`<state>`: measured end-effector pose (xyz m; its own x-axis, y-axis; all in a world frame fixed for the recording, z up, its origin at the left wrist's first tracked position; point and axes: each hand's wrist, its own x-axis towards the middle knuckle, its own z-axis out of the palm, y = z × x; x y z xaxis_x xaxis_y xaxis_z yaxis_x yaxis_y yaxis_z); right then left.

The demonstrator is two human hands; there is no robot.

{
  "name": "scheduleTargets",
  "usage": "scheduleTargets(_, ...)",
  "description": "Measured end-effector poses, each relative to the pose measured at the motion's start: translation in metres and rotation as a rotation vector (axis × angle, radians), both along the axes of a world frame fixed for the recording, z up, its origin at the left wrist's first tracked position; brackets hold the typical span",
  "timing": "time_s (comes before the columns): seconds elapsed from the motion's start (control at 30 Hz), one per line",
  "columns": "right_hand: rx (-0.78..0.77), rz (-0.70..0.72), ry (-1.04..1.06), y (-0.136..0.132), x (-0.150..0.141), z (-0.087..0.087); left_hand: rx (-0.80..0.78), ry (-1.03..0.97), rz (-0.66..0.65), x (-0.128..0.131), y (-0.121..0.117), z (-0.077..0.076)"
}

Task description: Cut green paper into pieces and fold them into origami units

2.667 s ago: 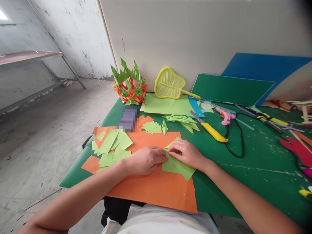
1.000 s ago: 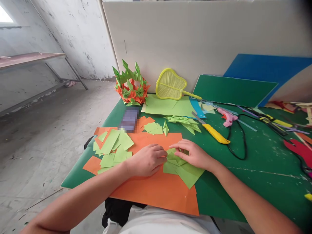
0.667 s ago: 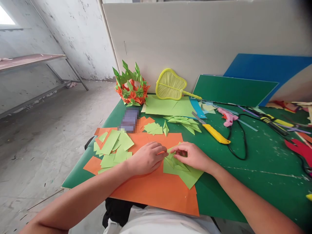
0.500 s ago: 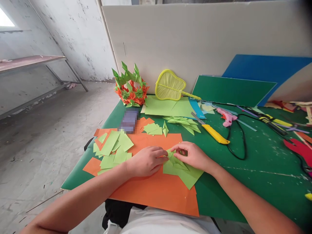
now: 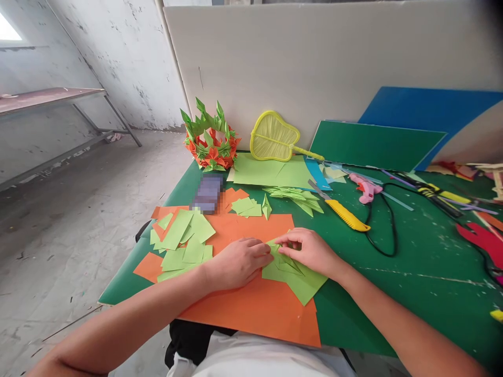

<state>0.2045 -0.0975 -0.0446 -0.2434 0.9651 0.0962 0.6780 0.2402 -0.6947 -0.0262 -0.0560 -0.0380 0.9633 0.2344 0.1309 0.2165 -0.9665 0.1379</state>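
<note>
A folded green paper piece [image 5: 288, 263] lies over a flat green sheet, on top of a large orange sheet [image 5: 251, 309]. My right hand [image 5: 308, 250] pinches the upper edge of the folded piece between thumb and fingers. From the other side, my left hand [image 5: 244, 262] has its fingers bent and pressed together at the piece's left end; its fingertips partly hide what they touch. Left of my hands is a heap of green paper squares [image 5: 181, 235]. Beyond my hands stands a single folded green leaf shape [image 5: 266, 207], close to a pile of similar folded pieces [image 5: 296, 196].
An orange and green paper crown [image 5: 212, 141] stands at the back left, behind a blurred dark rectangle [image 5: 207, 195]. A yellow utility knife [image 5: 348, 214] with its blade out lies right of centre. Farther right are a pink glue gun [image 5: 366, 187] and its black cord.
My left hand has shifted slightly right, and its fingers are now closer to my right hand at the folded paper. The other things keep their places.
</note>
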Motion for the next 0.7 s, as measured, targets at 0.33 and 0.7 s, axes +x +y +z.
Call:
scheduleTargets(0.33, 0.23, 0.161, -0.068, -0.0003, -0.0032, -0.002, -0.02, -0.064, 0.078, -0.0025, -0.0013, -0.0043)
scheduleTargets(0.7, 0.317, 0.335, -0.188, -0.0001, 0.0024, -0.004, -0.018, -0.069, 0.09, -0.0026, -0.0005, -0.0018)
